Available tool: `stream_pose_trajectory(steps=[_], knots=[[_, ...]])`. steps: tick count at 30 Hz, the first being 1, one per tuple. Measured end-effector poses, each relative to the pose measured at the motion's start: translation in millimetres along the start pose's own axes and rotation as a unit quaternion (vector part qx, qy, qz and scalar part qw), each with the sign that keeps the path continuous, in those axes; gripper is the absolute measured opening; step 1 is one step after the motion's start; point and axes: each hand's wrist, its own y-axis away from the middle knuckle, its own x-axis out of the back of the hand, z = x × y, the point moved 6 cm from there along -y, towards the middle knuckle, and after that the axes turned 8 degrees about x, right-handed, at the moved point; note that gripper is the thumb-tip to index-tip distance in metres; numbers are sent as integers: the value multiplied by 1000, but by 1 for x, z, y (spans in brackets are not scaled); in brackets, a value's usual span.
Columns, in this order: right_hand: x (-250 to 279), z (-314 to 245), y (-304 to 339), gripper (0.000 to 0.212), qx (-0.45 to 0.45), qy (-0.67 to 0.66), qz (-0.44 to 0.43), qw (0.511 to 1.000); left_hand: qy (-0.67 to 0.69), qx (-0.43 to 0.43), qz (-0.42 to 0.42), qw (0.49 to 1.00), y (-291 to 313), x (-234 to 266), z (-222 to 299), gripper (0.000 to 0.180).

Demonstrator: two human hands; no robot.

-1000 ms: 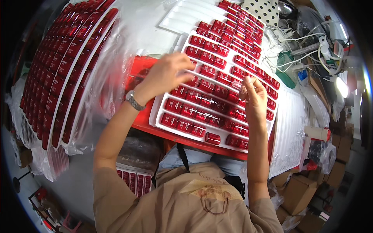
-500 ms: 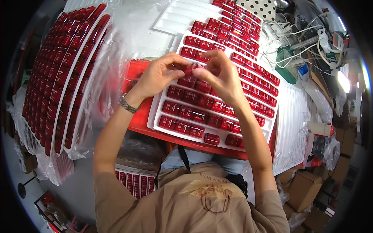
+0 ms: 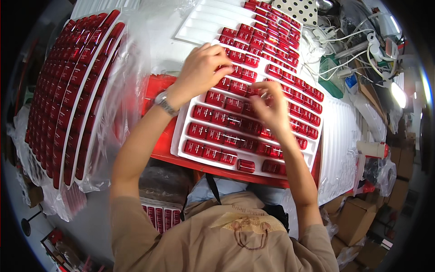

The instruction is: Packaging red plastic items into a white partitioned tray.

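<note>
Small glossy red cylinders with pale print lie in rows in a white ridged tray (image 3: 181,136). Above the upper left rows is my left hand (image 3: 204,68), its fingers bent together and the thumb close beside them. Its fingertips are at the left end of a red cylinder (image 3: 236,71); whether they grip anything is hidden. My right hand (image 3: 274,109) hovers over the middle rows, its fingers bent and smeared by motion, near another red cylinder (image 3: 252,91). In the row at the near edge, one cylinder (image 3: 246,166) sits with gaps at both sides.
Trays of red cylinders (image 3: 68,90) stand tilted at the left, wrapped in clear plastic (image 3: 131,86). Beyond my tray lies another white tray (image 3: 195,27), partly filled. White cables (image 3: 344,68) tangle at the far right. Stacked white trays (image 3: 337,140) and cardboard boxes (image 3: 358,220) are at the right.
My hands were together around a red cylinder over the tray. Now they are apart: the left has moved up and slightly left, the right down and to the right.
</note>
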Motion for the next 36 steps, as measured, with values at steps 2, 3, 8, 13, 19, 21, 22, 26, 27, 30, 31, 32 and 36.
stream_pose_trajectory(steps=[2, 3, 8, 13, 19, 21, 22, 26, 27, 30, 31, 32, 36], knots=[[31, 39, 1, 29, -153, -322, 27, 934, -6, -32, 14, 999, -23, -28, 21, 16], [40, 47, 2, 32, -173, -424, 45, 888, -28, -40, -21, 999, -30, -47, 30, 17], [60, 40, 1, 28, -139, -368, 184, 901, -5, -25, -44, 999, -27, -52, 30, 24], [60, 24, -6, 10, -37, -305, 314, 898, 347, 76, -41, 934, -14, -59, 73, 29], [67, -23, 24, 40, 134, 60, 94, 985, 459, 146, -44, 875, -8, -62, 63, 24], [127, 11, 60, 42, 47, 89, 117, 988, 116, 20, -42, 992, -16, -35, 61, 25], [170, 41, 92, 37, -53, 216, 196, 955, 113, 27, -68, 991, -20, -41, 57, 25], [299, 141, 224, 29, -347, 539, 60, 765, -50, -78, -73, 993, -29, -74, 61, 25], [304, 157, 239, 27, -381, 519, 29, 765, -51, -78, -73, 993, -29, -77, 59, 25], [286, 142, 222, 23, -277, 521, 44, 806, -75, -63, -29, 995, -24, -61, 43, 28], [287, 139, 222, 23, -276, 518, 41, 808, -51, -31, -6, 998, -24, -49, 37, 32], [290, 140, 221, 23, -289, 523, 42, 801, -72, -4, -35, 997, -22, -43, 27, 31], [300, 162, 224, 18, -257, 532, 52, 805, -44, -6, -42, 998, -17, -32, 8, 25]])
